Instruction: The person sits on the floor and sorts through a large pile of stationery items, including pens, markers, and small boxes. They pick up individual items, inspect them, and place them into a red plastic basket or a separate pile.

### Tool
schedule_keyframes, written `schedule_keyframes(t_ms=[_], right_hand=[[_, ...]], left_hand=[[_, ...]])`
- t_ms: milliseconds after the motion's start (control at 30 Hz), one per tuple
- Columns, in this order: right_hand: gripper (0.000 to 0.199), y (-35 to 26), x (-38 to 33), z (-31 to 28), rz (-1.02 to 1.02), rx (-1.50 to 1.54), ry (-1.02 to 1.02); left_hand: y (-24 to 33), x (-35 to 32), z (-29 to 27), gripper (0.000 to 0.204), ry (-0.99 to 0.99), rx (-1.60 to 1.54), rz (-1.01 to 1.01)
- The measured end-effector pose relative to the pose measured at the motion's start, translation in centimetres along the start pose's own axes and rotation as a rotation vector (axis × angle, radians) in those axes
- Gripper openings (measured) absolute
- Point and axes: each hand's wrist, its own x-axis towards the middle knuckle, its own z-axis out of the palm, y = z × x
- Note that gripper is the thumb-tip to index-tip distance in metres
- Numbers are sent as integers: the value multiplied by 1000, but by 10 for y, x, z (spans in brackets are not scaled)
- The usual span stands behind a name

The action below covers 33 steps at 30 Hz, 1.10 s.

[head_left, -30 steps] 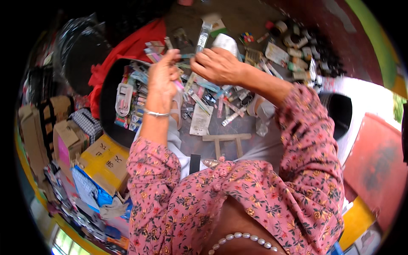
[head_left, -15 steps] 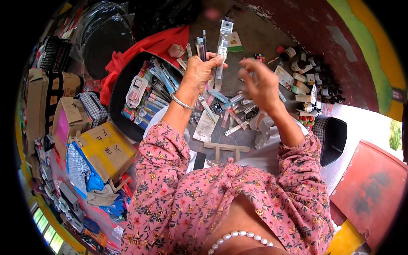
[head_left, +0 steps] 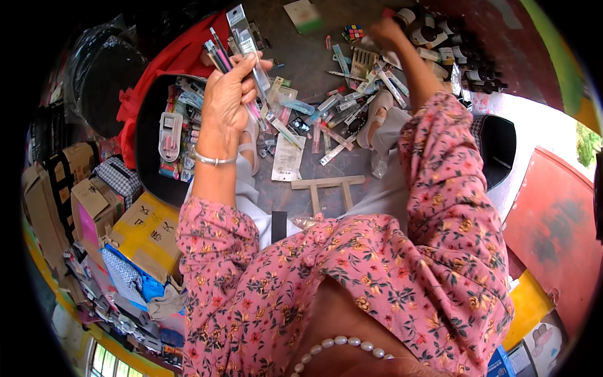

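Note:
My left hand [head_left: 227,94], at the upper left, is closed around a bundle of slim pens [head_left: 217,53] and a pen in a clear packet [head_left: 245,39] with a dark header. The packet slants up between thumb and fingers. My right hand [head_left: 388,32] is stretched to the far side, smeared by motion, its fingers not readable. A colourful puzzle cube [head_left: 353,32] lies just left of it, and dark bottles [head_left: 432,36] stand to its right. Below both hands, loose packaged pens [head_left: 336,119] and other small stationery cover the floor.
A black bin [head_left: 147,151] of stationery sits left, beside red cloth [head_left: 182,53]. Cardboard boxes [head_left: 146,235] are stacked farther left. Between my legs lies a wooden frame piece [head_left: 326,183]. Another black bin [head_left: 500,151] stands at right, near a red panel [head_left: 553,232].
My right hand has moved away from the left hand, out to the far right by the bottles. My left hand has shifted left, still holding the pens and packet. The view has tilted.

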Motion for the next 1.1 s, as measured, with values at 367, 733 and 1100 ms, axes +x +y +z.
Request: schedule_keyframes(t_ms=[367, 733, 1100], right_hand=[[31, -82, 32, 158, 555, 398, -163], [19, -78, 47, 185, 393, 218, -129], [31, -77, 65, 106, 227, 1162, -51]], left_hand=[[14, 0, -9, 18, 318, -179, -10], [9, 12, -10, 19, 443, -164, -20], [12, 9, -13, 10, 305, -286, 83]])
